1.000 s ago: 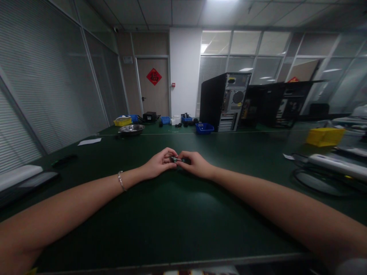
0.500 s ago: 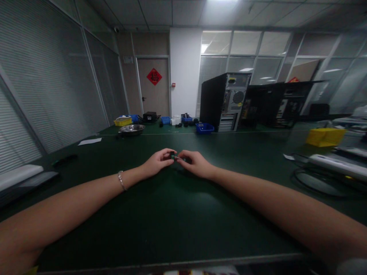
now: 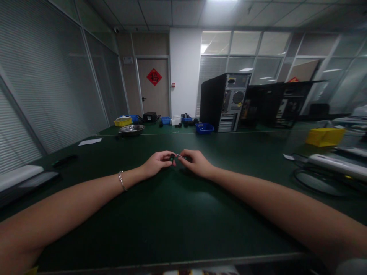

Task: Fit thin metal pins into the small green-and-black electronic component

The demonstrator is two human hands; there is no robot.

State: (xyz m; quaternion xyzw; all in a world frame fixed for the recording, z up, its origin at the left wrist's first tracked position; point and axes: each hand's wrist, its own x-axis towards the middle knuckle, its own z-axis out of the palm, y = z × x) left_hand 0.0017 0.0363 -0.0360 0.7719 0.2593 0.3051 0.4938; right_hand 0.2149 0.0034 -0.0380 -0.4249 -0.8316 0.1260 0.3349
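Over the middle of the green tabletop [image 3: 183, 225], my left hand [image 3: 156, 164] pinches a small dark green part [image 3: 172, 157] between thumb and fingers. It is too small and dim for me to tell its kind. Facing it, my right hand [image 3: 196, 163] is closed on a thin metal tool [image 3: 179, 155], whose slim end points left at the part. The rest of the tool is mostly covered by my fingers. Whether the tip touches the part I cannot make out. A silver bracelet [image 3: 122, 180] circles my left wrist.
Far back stand a metal bowl [image 3: 131, 130], a yellow basket [image 3: 122, 122], a blue tray [image 3: 204, 128] and a black computer tower [image 3: 213, 101]. On the right are a yellow bin [image 3: 325, 136] and a black cable [image 3: 315, 193]; a sheet of paper [image 3: 90, 141] lies left.
The small part has tilted slightly in my left fingers. My right hand has shifted a little, and the tool tip now sits slightly higher beside the part's upper edge.
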